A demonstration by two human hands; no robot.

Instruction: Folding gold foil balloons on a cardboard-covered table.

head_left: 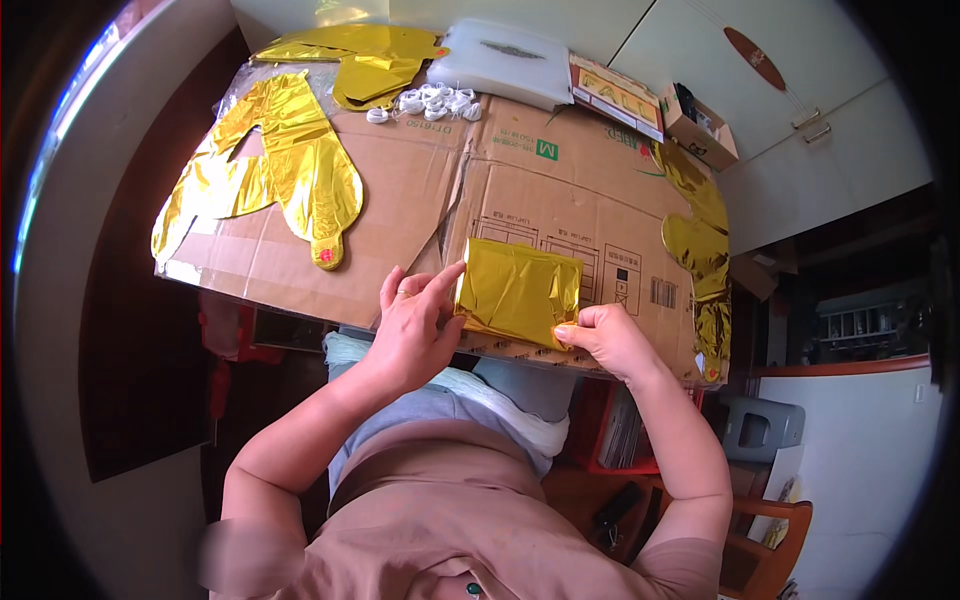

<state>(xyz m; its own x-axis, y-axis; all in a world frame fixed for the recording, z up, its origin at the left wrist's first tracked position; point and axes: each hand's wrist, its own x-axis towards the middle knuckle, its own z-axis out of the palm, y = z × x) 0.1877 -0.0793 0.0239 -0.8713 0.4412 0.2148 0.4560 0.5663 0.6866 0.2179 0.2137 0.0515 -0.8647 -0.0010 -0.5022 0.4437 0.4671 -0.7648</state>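
A gold foil balloon folded into a flat rectangle (522, 288) lies near the front edge of a cardboard-covered table. Its lower right corner is pinched between thumb and fingers of my right hand (612, 342). On the opposite side is my left hand (408, 325), fingers apart, the index fingertip and thumb at the foil's left edge. An unfolded gold foil balloon (290, 160) with an A-like shape is spread flat to the left, its tab toward me. Another gold foil balloon (700, 260) lies along the table's right edge.
Further gold foil (375, 60) lies at the back left, beside small white coils (437, 102). A translucent white box (505, 62), a printed flat box (617, 95) and an open small carton (700, 130) line the back. Cardboard (400, 200) covers the table, with a seam across it.
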